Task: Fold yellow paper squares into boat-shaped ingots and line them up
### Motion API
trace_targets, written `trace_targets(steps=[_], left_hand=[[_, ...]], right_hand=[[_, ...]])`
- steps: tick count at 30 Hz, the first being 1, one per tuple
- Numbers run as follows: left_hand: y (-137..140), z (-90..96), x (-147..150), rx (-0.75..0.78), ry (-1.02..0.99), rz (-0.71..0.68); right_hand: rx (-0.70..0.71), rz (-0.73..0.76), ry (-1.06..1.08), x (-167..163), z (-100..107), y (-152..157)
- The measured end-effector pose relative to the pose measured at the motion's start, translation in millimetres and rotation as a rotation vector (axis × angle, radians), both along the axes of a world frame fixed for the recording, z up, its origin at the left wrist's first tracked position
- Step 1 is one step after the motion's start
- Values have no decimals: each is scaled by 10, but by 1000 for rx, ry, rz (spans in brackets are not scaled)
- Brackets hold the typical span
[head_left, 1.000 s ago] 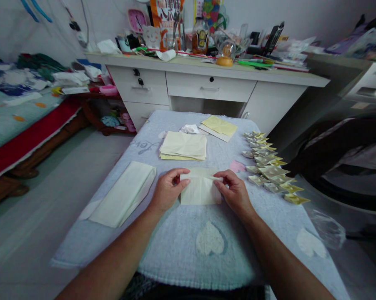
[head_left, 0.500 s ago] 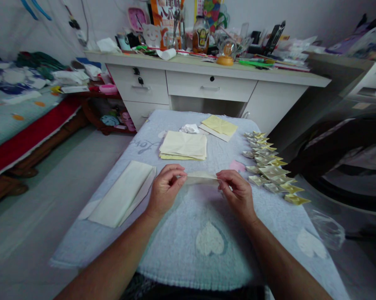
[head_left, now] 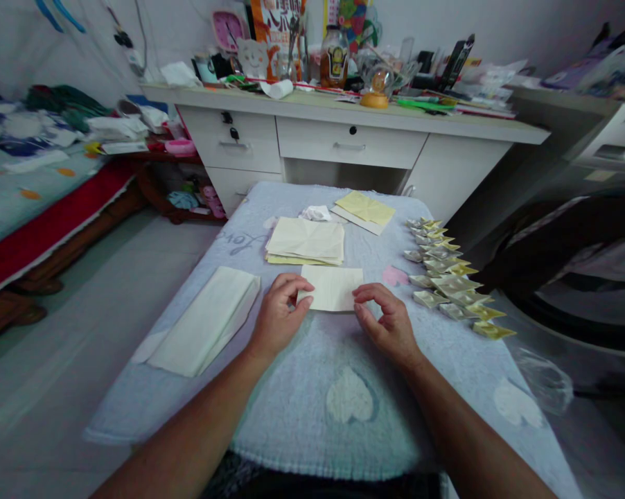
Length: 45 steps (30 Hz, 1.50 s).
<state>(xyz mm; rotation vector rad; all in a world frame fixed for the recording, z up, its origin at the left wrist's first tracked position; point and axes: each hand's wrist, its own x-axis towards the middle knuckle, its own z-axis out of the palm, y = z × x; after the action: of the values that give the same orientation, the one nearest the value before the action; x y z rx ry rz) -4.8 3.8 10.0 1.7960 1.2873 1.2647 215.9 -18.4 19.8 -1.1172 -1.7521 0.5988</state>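
Note:
A small cream rectangle of paper (head_left: pixel 333 290) is between my two hands, its broad face turned toward me. My left hand (head_left: pixel 280 312) pinches its left edge between thumb and fingers. At the right edge, my right hand (head_left: pixel 388 320) has its thumb and curled fingers closed on the paper. Just beyond lies a stack of creased cream and yellow sheets (head_left: pixel 306 239). To the left, a larger folded white paper (head_left: pixel 206 322) rests on the cloth. Rows of folded paper boats (head_left: pixel 452 283), yellow and whitish, stand at the right.
A blue patterned cloth (head_left: pixel 302 402) covers the table. Yellow and white sheets (head_left: pixel 365 210) and a crumpled white tissue (head_left: pixel 315 213) lie toward its far end. Behind stands a white desk (head_left: pixel 354 142) crowded with items. A clear plastic bag (head_left: pixel 544 381) hangs by the right edge.
The paper has turned from nearly edge-on to showing its broad face, and its far edge now reaches close to the stack. My right hand has shifted slightly left; the other things stayed put.

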Motion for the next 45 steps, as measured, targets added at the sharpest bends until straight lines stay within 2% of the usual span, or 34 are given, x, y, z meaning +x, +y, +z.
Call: trace_targets(steps=[4,8,13,18,29,35,39,45], left_hand=[[1,-11,27,-58,0,45],[20,-51,29,-151,-122,80],[70,-134,12,-282,-216,17],[105,-131,14,-335,-345,14],[100,-34,1,-558,-630,40],[111,-26,-25,-640,-716,2],[86,-10,-7,-643,-751,-61],[43,-21,71,-579,-725,-185]], right_hand=[[-51,-14,-69,-20,-53,24],[-92,30,-82,-13,-45,13],[-78,163,-205,27,-11,2],[-87,148,-387,40,-21,-12],[23,180,-510,25,-58,-37],[179,83,-525,-31,-65,-36],[269,42,-487,-41,-49,-57],[244,33,-543,-82,-82,-73]])
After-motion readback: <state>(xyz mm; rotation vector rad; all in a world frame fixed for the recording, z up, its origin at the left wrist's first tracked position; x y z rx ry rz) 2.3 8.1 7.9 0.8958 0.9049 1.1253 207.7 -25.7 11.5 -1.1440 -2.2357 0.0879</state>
